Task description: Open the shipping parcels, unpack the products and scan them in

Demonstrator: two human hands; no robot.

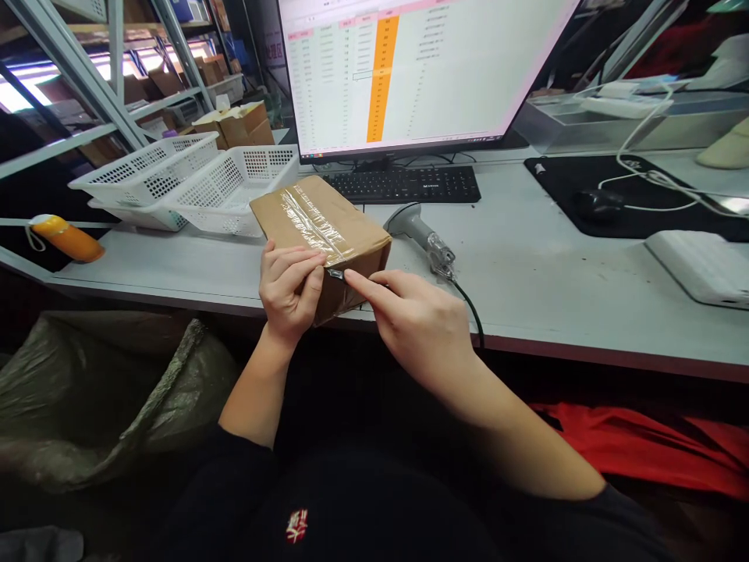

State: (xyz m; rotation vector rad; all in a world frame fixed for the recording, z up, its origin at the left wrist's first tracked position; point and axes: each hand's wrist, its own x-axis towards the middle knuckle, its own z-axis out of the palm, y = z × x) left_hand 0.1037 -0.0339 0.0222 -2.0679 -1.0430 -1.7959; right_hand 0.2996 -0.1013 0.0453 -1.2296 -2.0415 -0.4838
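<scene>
A taped cardboard box (356, 226) is tilted at the front edge of the desk, with printed clear tape along its top. My left hand (289, 293) grips its near left side, fingers over the top edge and thumb against the near face. My right hand (421, 320) is closed around a box cutter, whose short metal blade (336, 274) shows past the index fingertip. That blade touches the box at the taped near edge, close to my left thumb. The cutter's handle is hidden in my right hand. Just right of the box lies a grey barcode scanner (418, 234) with a black cable.
White plastic baskets (234, 187) and an orange bottle (69, 238) stand to the left. Behind the box are a black keyboard (409, 185) and a monitor (468, 78). A mouse (600, 204) and a white device (702, 265) lie right. A large plastic bag (105, 390) sits below.
</scene>
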